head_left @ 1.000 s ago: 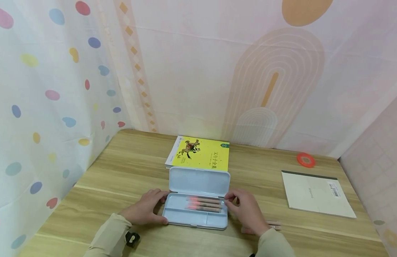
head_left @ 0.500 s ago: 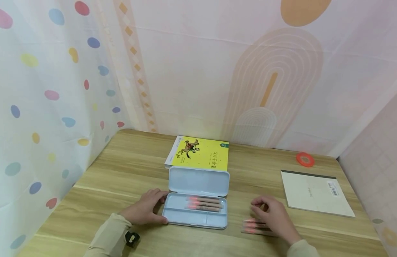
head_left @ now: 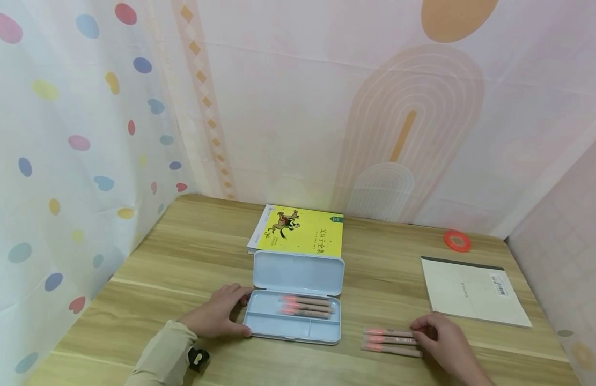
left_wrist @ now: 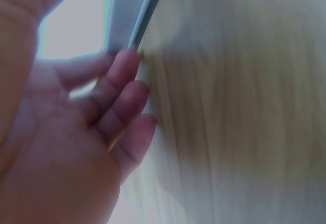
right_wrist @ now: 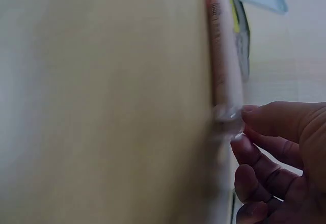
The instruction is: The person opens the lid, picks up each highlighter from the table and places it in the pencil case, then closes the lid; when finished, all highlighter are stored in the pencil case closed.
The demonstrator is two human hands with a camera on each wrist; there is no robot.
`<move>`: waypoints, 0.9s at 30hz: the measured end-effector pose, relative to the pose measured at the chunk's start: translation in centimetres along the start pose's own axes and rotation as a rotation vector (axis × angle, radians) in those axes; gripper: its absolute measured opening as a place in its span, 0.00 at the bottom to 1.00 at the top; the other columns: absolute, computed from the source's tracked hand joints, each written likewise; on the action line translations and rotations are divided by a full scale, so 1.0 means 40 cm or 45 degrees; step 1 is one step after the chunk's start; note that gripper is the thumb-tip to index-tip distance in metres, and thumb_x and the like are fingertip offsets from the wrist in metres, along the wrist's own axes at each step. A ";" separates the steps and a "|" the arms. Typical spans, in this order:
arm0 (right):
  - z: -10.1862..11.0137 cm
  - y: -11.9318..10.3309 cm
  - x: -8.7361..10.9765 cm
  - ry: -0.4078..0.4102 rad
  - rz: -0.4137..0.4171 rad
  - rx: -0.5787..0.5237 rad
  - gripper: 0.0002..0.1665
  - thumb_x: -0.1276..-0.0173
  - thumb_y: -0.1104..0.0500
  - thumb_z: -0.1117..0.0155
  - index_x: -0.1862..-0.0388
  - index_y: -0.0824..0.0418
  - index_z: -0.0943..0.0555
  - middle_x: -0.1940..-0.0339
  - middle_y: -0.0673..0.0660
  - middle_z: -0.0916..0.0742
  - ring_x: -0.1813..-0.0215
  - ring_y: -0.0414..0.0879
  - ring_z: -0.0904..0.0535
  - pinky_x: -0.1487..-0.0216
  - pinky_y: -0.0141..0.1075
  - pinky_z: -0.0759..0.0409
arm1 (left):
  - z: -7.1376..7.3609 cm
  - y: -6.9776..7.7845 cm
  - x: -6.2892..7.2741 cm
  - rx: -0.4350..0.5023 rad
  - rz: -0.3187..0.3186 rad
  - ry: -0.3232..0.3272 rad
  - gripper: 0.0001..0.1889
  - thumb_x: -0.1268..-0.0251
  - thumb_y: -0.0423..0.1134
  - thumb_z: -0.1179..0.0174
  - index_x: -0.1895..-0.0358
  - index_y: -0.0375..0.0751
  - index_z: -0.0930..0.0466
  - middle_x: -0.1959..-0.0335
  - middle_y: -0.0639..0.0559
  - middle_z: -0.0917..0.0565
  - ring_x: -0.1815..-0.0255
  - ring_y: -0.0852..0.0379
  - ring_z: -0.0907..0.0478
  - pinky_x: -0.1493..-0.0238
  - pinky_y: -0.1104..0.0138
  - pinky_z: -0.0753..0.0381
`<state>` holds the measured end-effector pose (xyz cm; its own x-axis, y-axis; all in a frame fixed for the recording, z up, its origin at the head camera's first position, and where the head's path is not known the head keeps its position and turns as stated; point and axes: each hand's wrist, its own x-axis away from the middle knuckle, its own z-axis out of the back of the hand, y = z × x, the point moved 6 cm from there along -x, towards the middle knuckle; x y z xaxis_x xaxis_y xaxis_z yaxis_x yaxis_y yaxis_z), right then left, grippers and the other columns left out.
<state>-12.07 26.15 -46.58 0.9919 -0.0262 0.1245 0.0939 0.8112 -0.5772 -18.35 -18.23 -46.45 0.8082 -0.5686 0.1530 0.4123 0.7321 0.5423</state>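
Note:
An opened light-blue pencil case [head_left: 278,326] lies on the wooden table, its lid [head_left: 299,273] tilted up at the back. Several pens [head_left: 307,311] with pinkish-red ends lie in its rear compartment. My left hand [head_left: 220,313] holds the case's left end, thumb at the front corner and fingers at the back; the left wrist view shows fingertips [left_wrist: 130,63] at its edge. Right of the case, three similar pens [head_left: 387,351] lie side by side. My right hand [head_left: 442,340] is at their right ends, thumb and index finger apart. In the right wrist view, those fingertips sit beside one pen's [right_wrist: 224,56] end.
Behind the lid lies a yellow book [head_left: 307,230] with a cartoon cover. A cream notebook [head_left: 473,292] with a dark spine strip lies at the right, and a red ring-shaped roll [head_left: 457,241] sits behind it. Patterned curtains [head_left: 278,107] bound the table [head_left: 182,257].
My right hand has moved from the case's right end to the right and toward me, to the ends of the loose pens. The left hand and the case have stayed put.

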 end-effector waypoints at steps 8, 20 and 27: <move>-0.001 0.019 0.011 0.012 -0.010 0.016 0.06 0.40 0.63 0.28 0.64 0.56 0.16 0.65 0.49 0.17 0.67 0.33 0.26 0.65 0.29 0.25 | 0.002 0.002 0.001 0.006 -0.004 0.010 0.47 0.50 0.58 0.28 0.32 0.31 0.34 0.55 0.55 0.28 0.52 0.55 0.35 0.49 0.57 0.33; -0.009 0.018 0.003 0.011 0.031 0.035 0.06 0.40 0.61 0.27 0.66 0.53 0.16 0.67 0.46 0.19 0.69 0.32 0.30 0.67 0.29 0.28 | -0.001 -0.003 0.001 0.010 0.005 -0.002 0.47 0.50 0.58 0.29 0.32 0.31 0.35 0.56 0.55 0.29 0.53 0.55 0.36 0.50 0.59 0.33; -0.007 0.015 0.005 0.017 0.052 0.026 0.05 0.39 0.61 0.28 0.66 0.53 0.16 0.69 0.46 0.20 0.70 0.32 0.32 0.68 0.29 0.30 | 0.000 -0.003 0.001 0.010 0.002 0.000 0.47 0.50 0.58 0.29 0.32 0.31 0.35 0.56 0.55 0.29 0.53 0.55 0.35 0.49 0.58 0.33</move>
<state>-11.81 26.49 -47.12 0.9959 -0.0003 0.0901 0.0514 0.8234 -0.5651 -18.36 -18.32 -46.52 0.8087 -0.5678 0.1540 0.4080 0.7299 0.5484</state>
